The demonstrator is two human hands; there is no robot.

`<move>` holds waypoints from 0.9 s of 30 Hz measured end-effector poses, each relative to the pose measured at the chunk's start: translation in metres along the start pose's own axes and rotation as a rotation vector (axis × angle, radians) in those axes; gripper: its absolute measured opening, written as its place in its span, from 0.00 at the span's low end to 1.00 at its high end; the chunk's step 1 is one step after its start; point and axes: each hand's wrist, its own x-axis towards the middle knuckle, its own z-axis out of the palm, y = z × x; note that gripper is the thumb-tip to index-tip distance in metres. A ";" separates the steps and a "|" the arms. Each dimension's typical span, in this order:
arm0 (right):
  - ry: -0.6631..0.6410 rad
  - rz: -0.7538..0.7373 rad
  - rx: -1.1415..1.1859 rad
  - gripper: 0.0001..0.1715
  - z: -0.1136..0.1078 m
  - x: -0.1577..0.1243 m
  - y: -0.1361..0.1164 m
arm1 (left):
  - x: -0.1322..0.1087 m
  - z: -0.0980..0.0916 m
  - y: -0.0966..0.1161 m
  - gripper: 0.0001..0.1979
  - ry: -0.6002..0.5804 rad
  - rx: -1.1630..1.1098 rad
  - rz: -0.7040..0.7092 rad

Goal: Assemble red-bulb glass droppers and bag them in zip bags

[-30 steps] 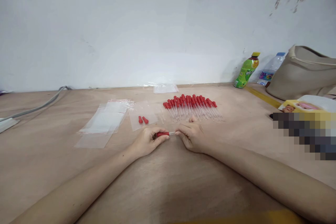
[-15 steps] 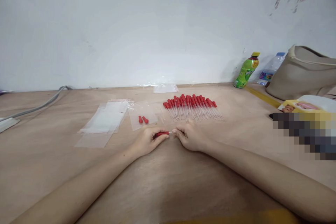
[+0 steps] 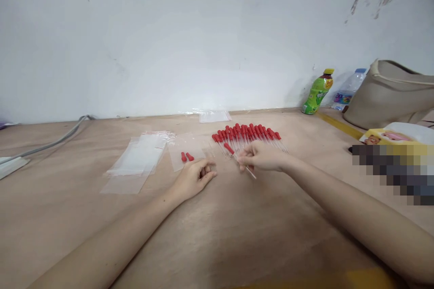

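Note:
A dropper (image 3: 229, 148) with a red rubber bulb and a thin clear tube is pinched in my right hand (image 3: 259, 156), its bulb pointing away to the left. It hangs just in front of a row of similar red-bulbed droppers (image 3: 249, 132) lying side by side. My left hand (image 3: 197, 175) rests on the table, fingers curled but apart, nothing in them. Just beyond it, two loose red bulbs (image 3: 186, 157) lie on a clear plastic bag (image 3: 175, 146). A few thin clear tubes (image 3: 212, 151) lie between that bag and the row.
Left of the hands is a stack of clear zip bags (image 3: 139, 158). Another bag (image 3: 215, 116) lies by the wall. A green bottle (image 3: 318, 92), a clear water bottle (image 3: 349, 90), a beige bag (image 3: 389, 95) and a yellow packet (image 3: 379, 135) stand right. A grey cable (image 3: 64, 137) runs left.
My left hand has let go of the red bulb and opened. My right hand has carried the dropper away and to the right, toward the row.

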 end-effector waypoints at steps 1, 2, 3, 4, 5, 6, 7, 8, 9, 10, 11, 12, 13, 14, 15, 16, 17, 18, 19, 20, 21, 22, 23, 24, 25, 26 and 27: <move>0.080 0.041 0.006 0.14 -0.004 0.007 0.002 | 0.001 0.000 0.000 0.08 -0.017 0.004 -0.003; 0.173 0.082 -0.023 0.14 -0.006 0.015 0.004 | 0.001 0.000 0.000 0.07 -0.027 0.008 -0.005; 0.269 0.116 -0.083 0.15 -0.008 0.024 0.005 | 0.001 0.000 0.000 0.07 -0.029 0.009 -0.007; 0.357 0.138 -0.155 0.15 -0.008 0.033 0.006 | 0.002 0.000 0.001 0.07 -0.030 0.006 -0.010; 0.432 0.141 -0.217 0.16 -0.007 0.043 0.007 | 0.002 0.000 0.001 0.07 -0.031 0.002 -0.014; 0.490 0.147 -0.269 0.16 -0.006 0.052 0.007 | 0.001 0.000 0.001 0.07 -0.032 -0.003 -0.017; 0.527 0.155 -0.316 0.16 -0.003 0.061 0.007 | 0.001 0.000 0.001 0.07 -0.034 -0.008 -0.017; 0.552 0.170 -0.366 0.16 0.000 0.068 0.007 | 0.001 0.000 0.001 0.06 -0.034 -0.012 -0.014; 0.569 0.192 -0.420 0.16 0.003 0.075 0.006 | 0.001 0.000 0.001 0.06 -0.034 -0.014 -0.010; 0.583 0.215 -0.478 0.15 0.007 0.080 0.006 | 0.001 0.000 0.001 0.06 -0.034 -0.015 -0.008; 0.597 0.237 -0.533 0.15 0.010 0.084 0.006 | 0.001 0.000 0.001 0.06 -0.035 -0.016 -0.007; 0.608 0.255 -0.579 0.14 0.012 0.087 0.007 | 0.001 0.000 0.001 0.06 -0.038 -0.017 -0.008; 0.614 0.268 -0.614 0.14 0.014 0.088 0.007 | 0.001 -0.001 0.001 0.06 -0.043 -0.020 -0.010; 0.612 0.275 -0.638 0.15 0.015 0.089 0.008 | 0.002 -0.001 0.001 0.06 -0.045 -0.024 -0.012; 0.603 0.279 -0.653 0.15 0.016 0.089 0.010 | 0.002 -0.001 0.001 0.06 -0.047 -0.029 -0.012; 0.591 0.281 -0.664 0.16 0.016 0.089 0.011 | 0.002 -0.001 0.001 0.06 -0.048 -0.033 -0.012; 0.580 0.281 -0.675 0.16 0.016 0.088 0.012 | 0.002 -0.001 0.001 0.06 -0.051 -0.036 -0.011; 0.571 0.280 -0.686 0.17 0.016 0.087 0.012 | 0.002 -0.001 0.001 0.06 -0.055 -0.036 -0.009; 0.570 0.276 -0.697 0.18 0.016 0.086 0.012 | 0.002 -0.001 0.001 0.06 -0.057 -0.033 -0.007; 0.574 0.268 -0.708 0.18 0.016 0.085 0.012 | 0.001 0.000 0.001 0.06 -0.052 -0.024 -0.003; 0.580 0.254 -0.719 0.18 0.017 0.085 0.010 | 0.001 0.000 0.000 0.06 -0.034 -0.006 0.004; 0.583 0.231 -0.726 0.18 0.019 0.084 0.008 | 0.001 0.001 -0.001 0.06 0.005 0.021 0.011; 0.584 0.203 -0.729 0.18 0.022 0.084 0.006 | 0.001 0.001 -0.003 0.07 0.063 0.058 0.014; 0.578 0.173 -0.727 0.18 0.026 0.084 0.003 | 0.001 0.000 -0.005 0.07 0.134 0.104 0.009; 0.564 0.145 -0.723 0.19 0.030 0.085 0.000 | 0.001 -0.001 -0.008 0.07 0.207 0.158 -0.006; 0.544 0.126 -0.719 0.19 0.035 0.087 -0.003 | 0.000 -0.002 -0.011 0.08 0.273 0.215 -0.031; 0.527 0.113 -0.719 0.19 0.039 0.089 -0.006 | 0.000 -0.004 -0.013 0.08 0.323 0.274 -0.064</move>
